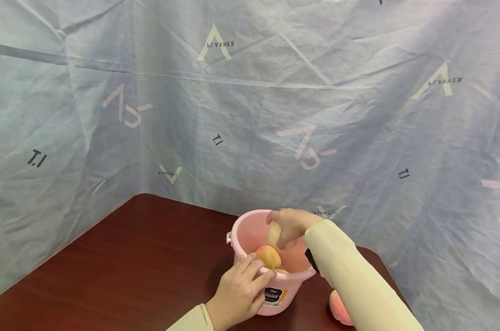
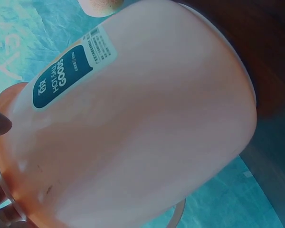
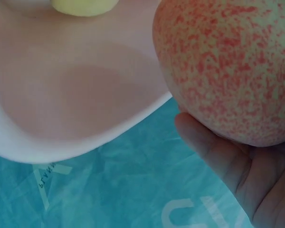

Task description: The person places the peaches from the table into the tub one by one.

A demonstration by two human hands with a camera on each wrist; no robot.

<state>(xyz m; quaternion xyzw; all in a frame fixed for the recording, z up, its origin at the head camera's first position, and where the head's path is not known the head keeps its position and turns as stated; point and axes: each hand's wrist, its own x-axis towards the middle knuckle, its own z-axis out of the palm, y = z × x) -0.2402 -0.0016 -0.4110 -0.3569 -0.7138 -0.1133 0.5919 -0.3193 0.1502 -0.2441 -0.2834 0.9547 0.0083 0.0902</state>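
A pink bucket (image 1: 255,259) with a label on its front stands on the table. My left hand (image 1: 239,287) grips its near rim; in the left wrist view the thumb (image 2: 0,122) lies against the outer wall. Over the bucket's mouth, my right hand (image 1: 293,224) holds a peach (image 1: 273,232). The right wrist view shows this peach (image 3: 228,66) close up, pale with red speckles, with fingers beneath it. A yellow-orange peach (image 1: 268,256) lies inside the bucket by the near rim, close to my left fingertips. A yellow fruit (image 3: 85,5) also shows in the bucket from the right wrist.
Another pink peach (image 1: 340,309) lies on the table right of the bucket, partly covered by my right sleeve. The dark red-brown table (image 1: 129,257) extends to the left. Grey printed cloth (image 1: 241,115) hangs behind the table and along its sides.
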